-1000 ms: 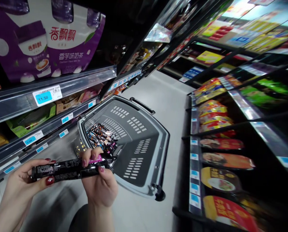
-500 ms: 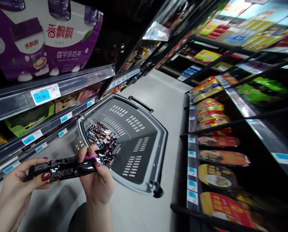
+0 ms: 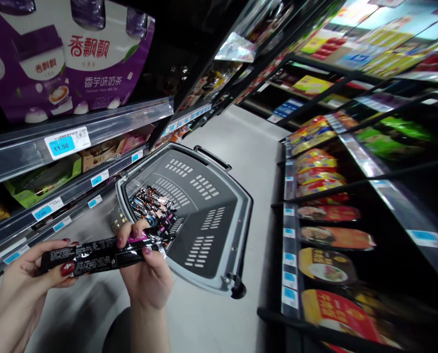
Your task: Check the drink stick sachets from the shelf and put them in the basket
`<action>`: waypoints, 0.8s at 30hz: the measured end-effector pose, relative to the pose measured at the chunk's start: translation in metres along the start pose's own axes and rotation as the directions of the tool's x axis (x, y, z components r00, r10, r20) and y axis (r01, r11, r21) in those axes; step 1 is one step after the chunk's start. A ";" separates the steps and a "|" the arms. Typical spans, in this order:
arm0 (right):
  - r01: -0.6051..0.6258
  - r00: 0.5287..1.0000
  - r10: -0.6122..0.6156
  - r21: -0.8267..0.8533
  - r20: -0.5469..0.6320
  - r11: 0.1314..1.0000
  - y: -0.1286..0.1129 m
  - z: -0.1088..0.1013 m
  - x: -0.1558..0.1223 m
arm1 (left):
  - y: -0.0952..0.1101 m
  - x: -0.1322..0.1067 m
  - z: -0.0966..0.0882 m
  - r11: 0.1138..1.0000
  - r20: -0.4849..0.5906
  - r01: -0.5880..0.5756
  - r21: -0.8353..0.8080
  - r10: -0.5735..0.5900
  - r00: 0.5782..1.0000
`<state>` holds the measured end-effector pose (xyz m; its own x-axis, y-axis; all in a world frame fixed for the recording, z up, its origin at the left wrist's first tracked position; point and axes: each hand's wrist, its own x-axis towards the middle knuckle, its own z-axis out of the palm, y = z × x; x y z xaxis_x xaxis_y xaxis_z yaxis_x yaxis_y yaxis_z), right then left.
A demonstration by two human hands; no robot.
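Note:
A long black snack packet (image 3: 96,257) with white print and a pink patch lies level between my two hands. My left hand (image 3: 38,274) pinches its left end, thumb on the printed face. Near its right end, my right hand (image 3: 147,272) grips it from below, with fingertips over the top edge and the thumb in front. Just beyond stands a grey shopping basket (image 3: 222,235) on the floor. Several small dark packets (image 3: 155,206) with orange, blue and pink marks are heaped along its left side. The held packet's right end overlaps the basket's near rim in view.
On the left, a shelf holds a purple milk tea box (image 3: 68,63) above a price tag (image 3: 66,143) and a green carton (image 3: 44,181). Shelves on the right carry noodle bowls (image 3: 327,267) and red-yellow bags (image 3: 318,171). The pale aisle floor (image 3: 255,142) runs between them.
The view has shifted very slightly, so everything sits a little further left. Both hands keep the same hold on the packet.

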<state>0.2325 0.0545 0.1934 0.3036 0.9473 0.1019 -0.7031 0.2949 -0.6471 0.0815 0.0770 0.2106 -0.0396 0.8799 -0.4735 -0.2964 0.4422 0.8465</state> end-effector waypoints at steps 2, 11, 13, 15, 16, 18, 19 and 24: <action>0.002 1.000 -0.002 0.000 0.006 1.000 0.000 0.001 0.000 | 0.000 0.000 -0.001 1.000 0.013 0.002 -0.016 -0.002 1.000; 0.017 0.974 0.027 -0.192 0.224 0.981 -0.020 -0.012 -0.005 | -0.005 0.004 -0.006 0.980 0.199 0.112 0.163 -0.144 0.969; 0.091 0.987 -0.041 -0.334 0.155 0.938 -0.039 -0.020 -0.009 | -0.013 0.009 -0.008 0.930 0.323 0.098 0.356 -0.221 0.920; 0.203 0.954 -0.282 -0.476 -0.100 0.856 -0.059 -0.032 -0.013 | -0.021 0.014 -0.009 0.807 0.360 -0.044 0.589 -0.213 0.908; 0.241 0.868 -0.432 -0.554 -0.244 0.797 -0.068 -0.039 -0.014 | -0.025 0.017 -0.010 0.703 0.347 -0.126 0.700 -0.180 0.921; 0.176 0.589 -0.670 -0.737 -0.452 0.653 -0.082 -0.057 -0.014 | -0.029 0.021 -0.009 0.439 0.311 -0.235 0.867 -0.108 0.944; 0.037 0.455 -0.741 -0.821 -0.494 0.570 -0.088 -0.067 -0.011 | -0.031 0.022 -0.008 0.305 0.289 -0.247 0.920 -0.102 0.952; -0.824 0.417 -0.677 -0.566 -0.606 0.000 -0.109 -0.110 0.029 | -0.046 0.023 0.005 -0.051 0.257 -0.264 0.963 -0.112 0.960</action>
<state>0.3891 0.0360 0.1840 0.9926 0.1198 0.0222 0.1142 -0.8516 -0.5116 0.0991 0.0784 0.1622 0.2403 0.8400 -0.4865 0.9447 -0.0872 0.3161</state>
